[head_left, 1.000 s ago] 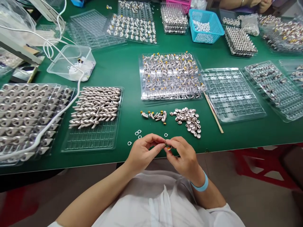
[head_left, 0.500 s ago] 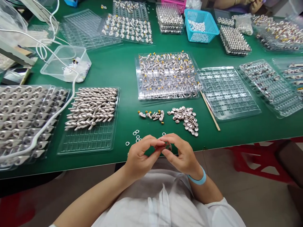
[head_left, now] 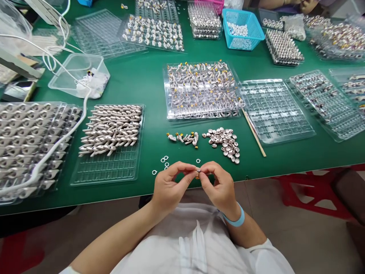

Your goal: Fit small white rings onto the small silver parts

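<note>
At the table's front edge, my left hand [head_left: 171, 184] and my right hand [head_left: 219, 186] meet, thumbs and forefingers pinching one small earbud part [head_left: 198, 172]. A bit of orange shows under it; the fingers hide most of its shape. Just beyond lie several white earbud pieces with yellow tabs [head_left: 184, 138] and a pile of small silvery round caps [head_left: 226, 144]. Thin white rings [head_left: 166, 164] are scattered left of my fingers, and a single white ring [head_left: 198, 161] lies right behind them.
A stacked clear tray of earbud parts [head_left: 202, 91] stands ahead, beside a clear tray [head_left: 279, 112] and a thin wooden stick [head_left: 253, 133]. Trays of grey shells [head_left: 112, 129] are on the left, under a white cable [head_left: 61, 146]. A blue basket [head_left: 246, 42] and another person's hand [head_left: 308, 5] are farther back.
My fingertips have closed in on the small part from both sides, and it now shows between them with its orange bit. My right hand has shifted slightly left.
</note>
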The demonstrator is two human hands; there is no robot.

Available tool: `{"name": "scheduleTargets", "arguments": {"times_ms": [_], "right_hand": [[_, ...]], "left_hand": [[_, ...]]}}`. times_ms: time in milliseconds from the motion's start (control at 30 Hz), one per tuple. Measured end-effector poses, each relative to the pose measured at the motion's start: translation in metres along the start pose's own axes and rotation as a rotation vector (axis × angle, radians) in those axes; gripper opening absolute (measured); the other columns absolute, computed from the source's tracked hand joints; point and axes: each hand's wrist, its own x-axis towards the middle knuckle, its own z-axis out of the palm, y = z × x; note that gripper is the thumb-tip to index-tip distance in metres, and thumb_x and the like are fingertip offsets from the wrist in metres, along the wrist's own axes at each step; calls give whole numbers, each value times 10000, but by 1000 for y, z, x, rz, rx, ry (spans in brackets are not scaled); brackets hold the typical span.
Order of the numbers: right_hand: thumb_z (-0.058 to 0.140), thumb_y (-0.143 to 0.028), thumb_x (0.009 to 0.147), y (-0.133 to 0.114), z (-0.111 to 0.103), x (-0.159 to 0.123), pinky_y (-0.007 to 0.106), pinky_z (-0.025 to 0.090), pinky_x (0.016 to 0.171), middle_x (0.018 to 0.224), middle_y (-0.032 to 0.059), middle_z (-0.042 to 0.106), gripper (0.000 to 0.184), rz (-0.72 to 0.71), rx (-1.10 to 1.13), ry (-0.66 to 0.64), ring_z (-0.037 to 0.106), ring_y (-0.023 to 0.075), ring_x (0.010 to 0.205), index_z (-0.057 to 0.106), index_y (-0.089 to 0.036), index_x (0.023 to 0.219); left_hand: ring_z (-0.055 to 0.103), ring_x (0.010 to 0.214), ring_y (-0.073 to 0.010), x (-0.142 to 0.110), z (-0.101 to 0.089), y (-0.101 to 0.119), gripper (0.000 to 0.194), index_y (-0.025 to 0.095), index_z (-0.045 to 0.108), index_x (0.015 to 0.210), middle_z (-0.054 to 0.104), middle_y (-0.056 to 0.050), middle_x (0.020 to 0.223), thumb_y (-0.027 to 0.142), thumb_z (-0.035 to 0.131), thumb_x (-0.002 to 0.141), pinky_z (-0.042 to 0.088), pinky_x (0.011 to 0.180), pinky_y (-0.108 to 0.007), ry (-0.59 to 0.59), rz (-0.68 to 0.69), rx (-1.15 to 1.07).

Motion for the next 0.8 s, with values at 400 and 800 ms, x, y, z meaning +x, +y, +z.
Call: {"name": "scheduleTargets", "arguments": {"times_ms": [400,800], "right_hand": [[541,-113,837,-1,-11,1,222,402,547,720,-22,547,116,43,-81,-148,483,95,602,521,-200,763],[547,-106,820,2,-17,3,215,362,521,702,-34,526,116,81,-105,-293,447,80,576,514,-195,753]], "left_hand": [[605,752,-160,10,-16,11,70,158,688,845,685,-43,776,152,620,862,494,710,-295,-236,148,243],[563,753,-161,14,-21,15,100,154,648,828,648,-36,755,123,563,872,454,692,-289,-372,250,410]]}}
